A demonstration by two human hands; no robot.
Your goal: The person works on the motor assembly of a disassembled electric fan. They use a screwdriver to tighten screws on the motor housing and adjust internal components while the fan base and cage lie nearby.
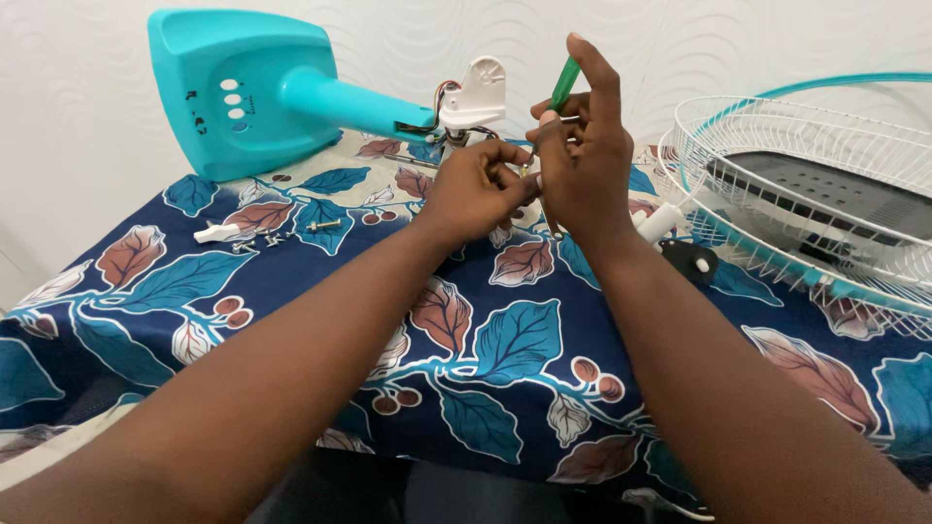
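Cloth [505, 349] patterned with blue and rust leaves covers the table. At the right edge lies a white wire grille [806, 184] with a teal rim, over something dark. At the back left a teal fan stand [243, 92] lies on its side, its neck pointing to a white bracket [478, 95] with loose wires. Between them the two hands meet above the cloth. The right hand [582, 165] grips a green-handled screwdriver [565, 82], its shaft running down behind the fingers. The left hand [474, 189] pinches a small part at the tip, too hidden to name. Just right of the wrists sit a white peg [660, 222] and a black cap [691, 260]. Loose screws [277, 236] and a white clip [216, 232] lie well to the left.
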